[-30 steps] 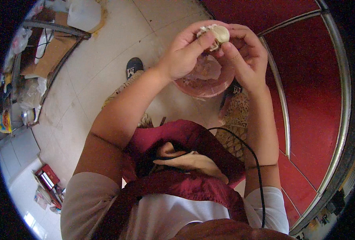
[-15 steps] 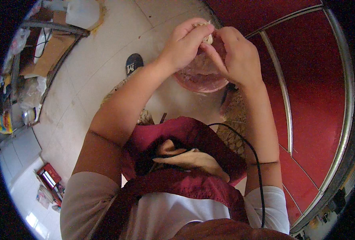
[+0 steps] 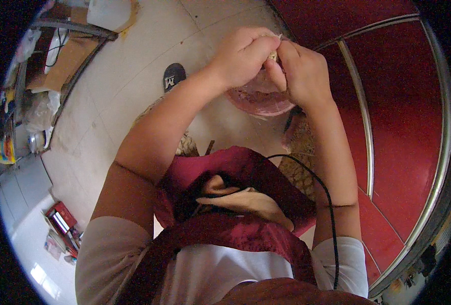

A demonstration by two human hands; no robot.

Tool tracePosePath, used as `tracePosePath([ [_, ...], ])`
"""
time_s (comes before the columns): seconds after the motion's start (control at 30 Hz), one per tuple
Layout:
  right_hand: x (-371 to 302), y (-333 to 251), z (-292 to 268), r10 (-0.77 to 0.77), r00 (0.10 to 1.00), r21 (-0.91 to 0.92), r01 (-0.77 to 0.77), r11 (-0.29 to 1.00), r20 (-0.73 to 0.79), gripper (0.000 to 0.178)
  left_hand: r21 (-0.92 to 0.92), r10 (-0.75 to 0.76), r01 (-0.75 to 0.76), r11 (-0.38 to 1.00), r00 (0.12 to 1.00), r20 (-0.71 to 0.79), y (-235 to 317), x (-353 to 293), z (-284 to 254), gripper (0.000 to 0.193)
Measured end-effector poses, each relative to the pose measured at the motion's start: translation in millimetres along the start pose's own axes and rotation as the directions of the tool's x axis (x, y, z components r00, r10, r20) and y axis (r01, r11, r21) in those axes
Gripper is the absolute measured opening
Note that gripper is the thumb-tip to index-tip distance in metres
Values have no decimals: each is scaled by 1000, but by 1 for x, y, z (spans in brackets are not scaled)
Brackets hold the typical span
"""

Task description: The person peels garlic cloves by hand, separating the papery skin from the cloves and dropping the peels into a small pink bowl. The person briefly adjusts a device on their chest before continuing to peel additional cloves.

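My left hand point(image 3: 243, 57) and my right hand point(image 3: 307, 71) are close together at the top of the view, fingers bent inward. Between their fingertips they grip a small, pale, papery garlic bulb point(image 3: 273, 56), mostly covered by the thumbs and fingers. A thin whitish shred sticks up by the fingertips. Beneath the hands is a round, pinkish, see-through tub point(image 3: 258, 104). Its near rim shows, while the hands hide much of its inside.
Red cabinet doors point(image 3: 403, 117) with metal trim stand close on the right. On the left is a shelf rack with a cardboard box point(image 3: 73, 58) and plastic bags. My dark shoe point(image 3: 173, 76) rests on the tiled floor point(image 3: 119, 101). A black cable point(image 3: 323, 190) hangs by my right arm.
Both hands have drawn closer together around the garlic bulb, which shows less now. The view has shifted slightly.
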State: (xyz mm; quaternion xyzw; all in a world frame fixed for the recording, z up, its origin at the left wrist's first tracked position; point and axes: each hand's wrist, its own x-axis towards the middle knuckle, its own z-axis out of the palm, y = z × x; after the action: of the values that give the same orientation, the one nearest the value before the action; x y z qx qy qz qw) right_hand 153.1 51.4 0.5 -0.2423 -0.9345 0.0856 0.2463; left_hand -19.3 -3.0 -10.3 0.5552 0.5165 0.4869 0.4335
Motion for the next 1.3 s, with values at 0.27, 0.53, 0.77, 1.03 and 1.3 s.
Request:
tracePosePath([
  [0.27, -4, 2, -5, -56, 997, 76, 60, 995, -52, 35, 11, 21, -20, 1000, 999, -49, 18, -12, 8, 35],
  [0.53, -7, -8, -16, -97, 986, 68, 107, 992, -139, 44, -9, 3, -3, 1000, 1000, -5, 36, -24, 9, 31],
  [0.77, -5, -7, -15, -126, 989, 87, 132, 987, -81, 38, 11, 16, -17, 1000, 998, 64, 31, -20, 1, 28],
  [1.03, -4, -4, -17, -137, 991, 144, 135, 980, -1, 32, 63, 114, -114, 992, 993, -8, 27, -15, 4, 36],
  [1.3, -2, -7, -17, -113, 994, 144, 111, 983, 1, 28, 9, 4, -5, 1000, 997, 78, 31, -19, 0, 29],
])
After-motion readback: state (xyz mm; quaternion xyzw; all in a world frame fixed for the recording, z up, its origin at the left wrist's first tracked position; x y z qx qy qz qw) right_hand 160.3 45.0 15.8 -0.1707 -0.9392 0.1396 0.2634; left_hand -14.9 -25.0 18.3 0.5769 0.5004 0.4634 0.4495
